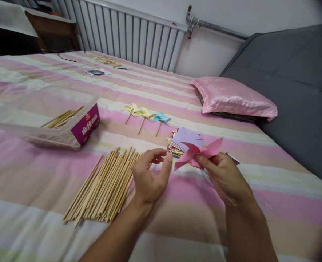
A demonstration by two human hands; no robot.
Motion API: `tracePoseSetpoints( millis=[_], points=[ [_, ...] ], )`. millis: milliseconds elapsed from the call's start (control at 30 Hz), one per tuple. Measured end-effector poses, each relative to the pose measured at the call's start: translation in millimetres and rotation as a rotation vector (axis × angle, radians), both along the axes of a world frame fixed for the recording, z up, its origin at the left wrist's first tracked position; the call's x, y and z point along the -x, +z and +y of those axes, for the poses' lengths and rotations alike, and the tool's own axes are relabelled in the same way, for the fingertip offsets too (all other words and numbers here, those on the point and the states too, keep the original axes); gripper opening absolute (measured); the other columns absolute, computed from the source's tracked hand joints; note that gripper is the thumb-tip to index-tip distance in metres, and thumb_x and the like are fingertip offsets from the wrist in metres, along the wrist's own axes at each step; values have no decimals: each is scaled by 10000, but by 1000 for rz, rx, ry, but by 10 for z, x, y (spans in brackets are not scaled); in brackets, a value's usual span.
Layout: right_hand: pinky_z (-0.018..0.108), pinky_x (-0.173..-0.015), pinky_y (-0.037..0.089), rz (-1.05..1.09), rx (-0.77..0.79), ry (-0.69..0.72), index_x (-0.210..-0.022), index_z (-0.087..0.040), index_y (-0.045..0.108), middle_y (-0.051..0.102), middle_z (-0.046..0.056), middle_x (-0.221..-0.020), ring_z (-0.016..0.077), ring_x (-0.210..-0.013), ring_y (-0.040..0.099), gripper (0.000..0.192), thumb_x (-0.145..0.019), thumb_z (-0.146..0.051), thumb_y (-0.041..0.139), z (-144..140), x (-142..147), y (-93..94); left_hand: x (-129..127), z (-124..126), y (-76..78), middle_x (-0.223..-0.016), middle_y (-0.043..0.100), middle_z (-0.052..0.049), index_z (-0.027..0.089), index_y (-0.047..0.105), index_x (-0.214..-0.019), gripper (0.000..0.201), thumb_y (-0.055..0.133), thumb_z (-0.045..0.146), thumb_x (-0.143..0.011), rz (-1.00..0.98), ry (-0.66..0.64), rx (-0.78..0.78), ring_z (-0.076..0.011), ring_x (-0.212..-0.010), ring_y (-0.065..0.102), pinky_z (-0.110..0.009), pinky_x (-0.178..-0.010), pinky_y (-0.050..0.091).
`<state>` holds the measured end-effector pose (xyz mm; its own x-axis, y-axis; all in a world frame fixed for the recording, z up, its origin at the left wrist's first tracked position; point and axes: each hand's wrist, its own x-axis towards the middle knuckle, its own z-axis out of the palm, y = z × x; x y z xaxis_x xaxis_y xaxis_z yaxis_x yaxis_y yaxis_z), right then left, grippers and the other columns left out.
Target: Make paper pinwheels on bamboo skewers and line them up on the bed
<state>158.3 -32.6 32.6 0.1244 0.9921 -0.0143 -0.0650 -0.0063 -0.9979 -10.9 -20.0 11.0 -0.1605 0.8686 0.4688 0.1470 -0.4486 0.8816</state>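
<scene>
My right hand (225, 176) pinches a pink folded paper pinwheel (197, 153) by its middle, above the striped bedspread. My left hand (150, 178) hovers just left of it with fingers curled and apart, holding nothing that I can see. Right behind the pink pinwheel lies a stack of coloured paper pinwheels (184, 140) with a lilac one on top. A pile of wooden sticks (106, 185) lies spread on the bed to the left of my left hand. Three finished pinwheels on sticks (146, 116), two yellow and one blue, lie farther back.
A clear plastic box (40, 116) with a purple label holds a few sticks at the left. A pink satin pillow (233, 98) lies at the right by a grey headboard (294, 91). A radiator (128, 34) stands behind the bed. Small items (96, 72) lie near the far edge.
</scene>
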Motion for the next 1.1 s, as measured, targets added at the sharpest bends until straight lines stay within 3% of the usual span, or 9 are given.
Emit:
tracePoseSetpoints(
  millis=[100,200,333,500,600,733,867,1000,1100],
  points=[
    [358,-866,477,24,8,4,-897,-205,704,712,54,-942,220,-953,629,241,-701,-344,729,-1,5,2,110,67,41,-691,635,-17,160,629,-765,220,525,344,-828,20,232,88,-125,-600,570,-239,-582,443],
    [354,-853,485,36,-3,35,-899,-217,704,713,45,-940,212,-949,629,234,-703,-343,726,-4,15,5,204,147,79,-601,611,-18,168,593,-644,328,443,372,-854,304,268,222,-135,-556,549,-245,-539,383],
    [368,-862,488,39,-20,30,-897,-212,704,711,55,-951,218,-963,625,233,-706,-344,721,-7,-24,18,235,145,114,-612,651,-53,187,646,-621,347,481,436,-797,897,45,431,-180,-591,574,-271,-532,311],
    [373,-885,482,38,-34,15,-920,-205,697,704,61,-979,225,-999,619,238,-722,-336,708,-14,-97,52,207,59,183,-695,685,-81,207,685,-703,496,544,678,-631,1184,-197,568,-236,-657,608,-281,-531,325],
    [351,-855,495,51,-43,15,-888,-207,703,713,48,-926,212,-966,630,211,-717,-328,714,-29,-105,69,199,45,203,-713,692,-75,215,685,-701,365,667,554,-566,1341,-276,623,-254,-685,622,-286,-535,353],
    [345,-827,503,53,-59,13,-883,-214,703,714,38,-935,211,-946,635,219,-702,-336,725,-70,-101,94,146,3,160,-750,698,-111,181,697,-758,179,552,282,-724,1490,-278,575,-252,-728,647,-301,-584,405],
    [366,-846,499,95,-76,32,-889,-201,701,710,52,-982,220,-963,631,244,-695,-346,728,-126,-102,144,105,-74,106,-796,691,-159,144,693,-852,258,461,243,-801,1539,-45,544,-295,-788,658,-333,-606,443],
    [374,-847,497,139,-78,40,-868,-175,698,714,61,-948,220,-926,638,265,-668,-344,745,-172,-118,199,248,-140,97,-804,684,-137,154,673,-845,256,436,248,-826,1418,200,572,-283,-782,649,-358,-651,463],
    [370,-841,495,165,-77,48,-842,-166,693,717,59,-924,213,-899,642,265,-653,-341,754,-199,-141,228,436,-213,79,-950,653,-111,170,632,-978,243,508,267,-794,1269,320,359,-247,-911,608,-335,-791,458]
  ],
)
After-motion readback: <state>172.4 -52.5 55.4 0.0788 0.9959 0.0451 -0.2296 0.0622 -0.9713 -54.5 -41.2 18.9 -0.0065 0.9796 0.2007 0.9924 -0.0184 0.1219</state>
